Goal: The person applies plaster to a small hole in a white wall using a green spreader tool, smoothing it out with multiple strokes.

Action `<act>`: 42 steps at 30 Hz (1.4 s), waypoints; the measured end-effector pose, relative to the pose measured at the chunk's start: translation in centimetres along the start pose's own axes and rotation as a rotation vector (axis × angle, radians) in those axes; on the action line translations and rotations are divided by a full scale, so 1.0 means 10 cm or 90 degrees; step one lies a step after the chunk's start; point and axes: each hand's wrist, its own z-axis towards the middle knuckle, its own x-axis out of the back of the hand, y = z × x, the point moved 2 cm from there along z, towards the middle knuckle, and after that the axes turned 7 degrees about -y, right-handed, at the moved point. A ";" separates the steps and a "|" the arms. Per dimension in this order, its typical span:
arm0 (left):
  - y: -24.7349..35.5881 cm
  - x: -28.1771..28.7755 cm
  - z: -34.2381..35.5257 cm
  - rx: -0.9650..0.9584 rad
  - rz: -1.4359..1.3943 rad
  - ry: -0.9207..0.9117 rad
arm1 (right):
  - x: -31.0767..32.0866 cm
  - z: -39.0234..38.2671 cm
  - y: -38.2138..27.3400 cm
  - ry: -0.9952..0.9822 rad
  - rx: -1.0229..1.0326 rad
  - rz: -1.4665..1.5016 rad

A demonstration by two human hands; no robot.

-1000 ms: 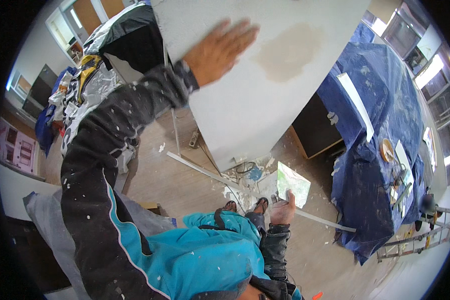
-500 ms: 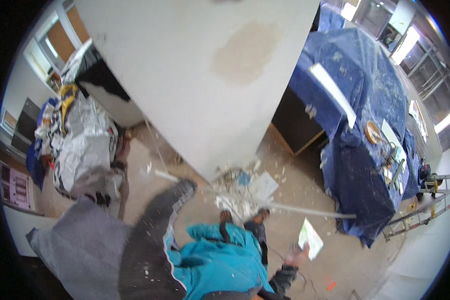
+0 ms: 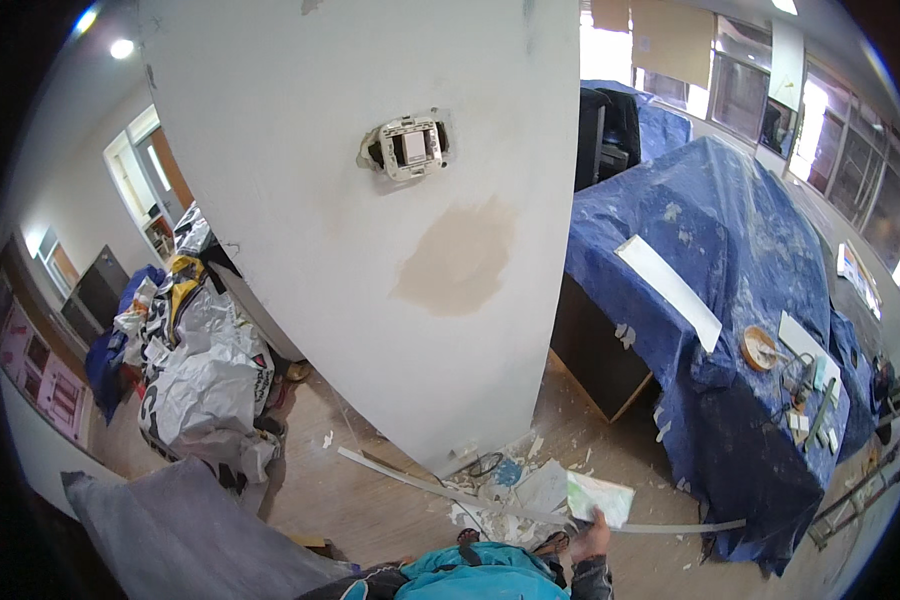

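My right hand (image 3: 592,540) is at the lower edge, closed on a flat pale sheet (image 3: 598,498) with green tints, its thumb on the near edge. The sheet is held up in front of the floor near the foot of the wall corner. My left sleeve (image 3: 370,582) shows at the lower edge; its hand is almost wholly hidden. Before me stands a white wall (image 3: 370,270) with a beige patch (image 3: 457,255) on it. Above the patch sits a switch frame (image 3: 410,148) in a ragged cutout, its cover off.
Paint flakes and scraps (image 3: 540,490) litter the floor at the wall's foot, where a long pale strip (image 3: 670,528) lies. At right a blue sheet (image 3: 720,230) drapes a table with a bowl (image 3: 760,348) and tools. Plastic-covered goods (image 3: 205,370) stand left; a ladder (image 3: 860,495) lies far right.
My view has tilted up, bringing the switch frame into sight. My right hand has brought the sheet forward and nearer the wall. My left arm, stretched forward before, has drawn back toward the lower edge.
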 end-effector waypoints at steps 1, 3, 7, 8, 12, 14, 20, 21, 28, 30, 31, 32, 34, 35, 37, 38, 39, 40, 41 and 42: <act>0.09 -0.02 0.00 -0.008 -0.011 0.013 | -0.21 0.11 -0.13 -0.051 -0.003 -0.054; 0.27 -0.06 0.04 -0.031 -0.040 0.056 | -0.62 0.30 -0.36 -0.128 -0.013 -0.124; 0.93 0.12 0.28 -0.177 -0.170 0.204 | -1.10 0.48 -0.75 -0.209 0.011 -0.097; 1.26 0.25 0.23 -0.199 -0.302 0.207 | -1.12 0.53 -0.78 -0.211 0.008 -0.103; 2.29 0.64 0.30 -0.428 -0.841 0.020 | -1.08 0.54 -0.90 -0.257 0.032 -0.098; 3.06 0.96 -0.19 -0.411 -0.820 -0.064 | -0.78 0.59 -1.01 -0.245 0.020 -0.090; 4.41 0.90 -0.86 -0.651 -0.723 0.052 | -0.38 0.47 -1.50 -0.269 -0.036 -0.064; 4.52 0.86 -0.90 -0.645 -0.729 0.048 | -0.31 0.45 -1.53 -0.262 -0.041 -0.066; 4.84 0.85 -0.89 -0.541 -0.759 -0.006 | 0.02 0.59 -1.68 -0.289 -0.059 -0.113; 4.97 1.13 -1.11 -0.531 -0.725 0.012 | -0.21 0.44 -1.93 -0.313 0.031 -0.129; 5.07 1.17 -1.16 -0.501 -0.775 -0.012 | -0.19 0.49 -2.00 -0.319 0.059 -0.124; 4.86 0.96 -0.82 -0.550 -0.744 0.022 | -0.21 0.50 -2.03 -0.344 0.062 -0.152; 4.89 0.84 -0.56 -0.610 -0.859 -0.008 | -0.06 0.57 -2.09 -0.333 0.090 -0.175; 5.12 0.93 -0.63 -0.607 -1.003 -0.083 | 0.07 0.65 -2.12 -0.340 0.074 -0.212; 4.98 0.90 -0.33 -0.597 -0.788 0.095 | 0.13 0.68 -2.13 -0.334 0.062 -0.239; 5.09 0.96 -0.33 -0.600 -0.815 0.086 | 0.22 0.70 -2.17 -0.307 0.037 -0.211; 5.42 1.23 -0.67 -0.563 -1.109 -0.123 | 0.35 0.73 -2.24 -0.281 0.013 -0.178; 5.39 1.26 -0.56 -0.567 -1.100 -0.139 | 0.37 0.73 -2.31 -0.257 -0.011 -0.186; 5.26 1.25 -0.36 -0.512 -1.153 -0.093 | 0.42 0.77 -2.38 -0.246 0.002 -0.181; 5.22 1.25 -0.18 -0.452 -1.202 -0.051 | 0.53 0.83 -2.46 -0.213 -0.006 -0.218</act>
